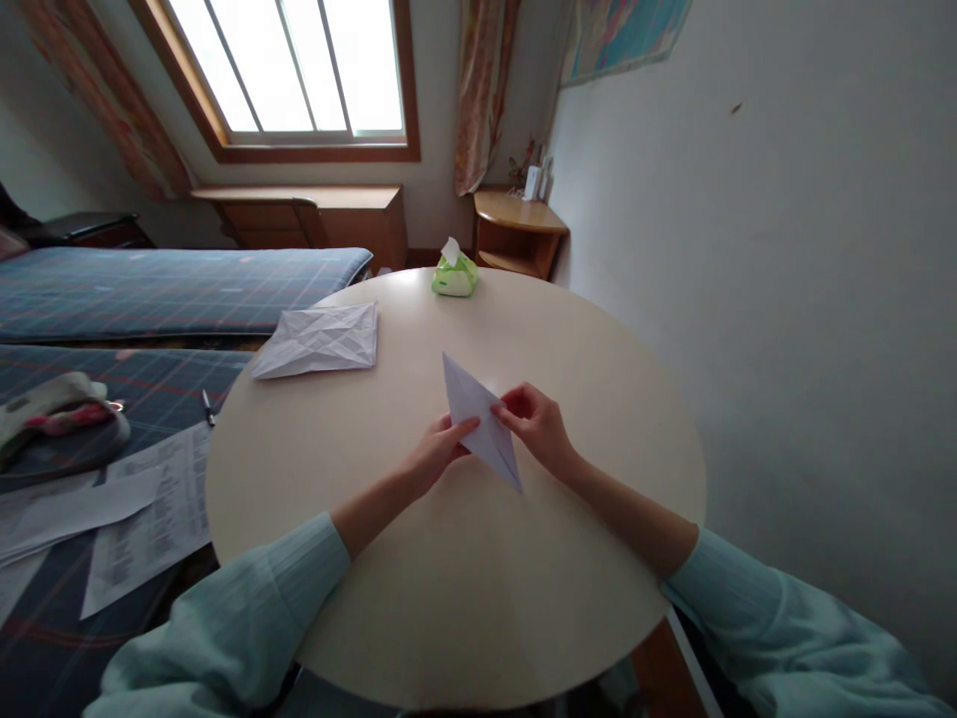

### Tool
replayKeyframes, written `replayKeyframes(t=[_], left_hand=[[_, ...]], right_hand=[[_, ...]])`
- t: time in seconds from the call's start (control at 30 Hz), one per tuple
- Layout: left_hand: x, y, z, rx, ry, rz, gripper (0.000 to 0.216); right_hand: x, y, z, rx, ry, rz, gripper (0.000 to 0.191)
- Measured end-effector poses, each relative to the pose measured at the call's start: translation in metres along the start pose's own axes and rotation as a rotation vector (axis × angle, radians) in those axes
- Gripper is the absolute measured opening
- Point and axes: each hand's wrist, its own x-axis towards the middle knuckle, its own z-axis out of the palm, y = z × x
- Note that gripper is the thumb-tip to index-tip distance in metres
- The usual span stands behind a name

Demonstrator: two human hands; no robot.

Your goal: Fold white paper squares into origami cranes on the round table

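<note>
Fingers (469, 427) of both hands are holding a folded white paper (473, 396): the left hand (438, 454) is pinching its left side, thumb on top, and the right hand (539, 427) is nipping its right corner. The piece is sitting between the hands, over the middle of a round cream worktop (374, 588). It is showing a slim, slanted diamond outline, with crease lines running toward the near tip. Creased paper (321, 339) is lying at the worktop's far left; a green tissue pack (453, 280) is standing at its far edge. To the left, printed sheets (160, 509) and a pen (207, 407) are resting on plaid fabric (179, 374). Beyond, a window (299, 60) is admitting light, and a corner cabinet (515, 211) is adjoining a pale wall (807, 299).
</note>
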Motion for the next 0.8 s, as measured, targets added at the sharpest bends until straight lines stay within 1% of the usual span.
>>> replayKeyframes(t=[0.07, 0.2, 0.3, 0.37, 0.43, 0.5, 0.63, 0.73, 0.8], left_hand=[[-0.001, -0.001, 0.001, 0.028, 0.001, -0.001, 0.025], [-0.001, -0.003, 0.0, 0.078, 0.09, -0.003, 0.024], [0.001, -0.004, -0.001, 0.113, 0.13, -0.003, 0.024], [0.002, -0.005, -0.003, 0.132, 0.144, 0.001, 0.024], [0.002, -0.005, -0.004, 0.147, 0.143, 0.004, 0.024], [0.002, -0.005, -0.004, 0.175, 0.13, 0.014, 0.026], [0.002, -0.005, -0.007, 0.24, 0.085, 0.042, 0.031], [0.003, -0.004, -0.009, 0.225, 0.042, 0.022, 0.031], [0.003, -0.003, -0.01, 0.173, -0.018, -0.007, 0.031]], right_hand=[[-0.002, -0.003, 0.0, -0.036, 0.008, -0.021, 0.015], [-0.006, -0.009, 0.0, -0.079, 0.0, -0.12, 0.016], [-0.006, -0.009, -0.002, -0.036, -0.058, -0.19, 0.02], [-0.005, -0.008, -0.002, 0.019, -0.105, -0.199, 0.023], [-0.003, -0.006, -0.001, 0.065, -0.134, -0.17, 0.024], [-0.001, -0.002, 0.0, 0.11, -0.147, -0.107, 0.023], [0.001, 0.003, 0.003, 0.225, -0.227, 0.036, 0.032], [0.002, 0.005, 0.004, 0.274, -0.289, 0.076, 0.03], [0.003, 0.005, 0.003, 0.287, -0.271, 0.089, 0.029]])
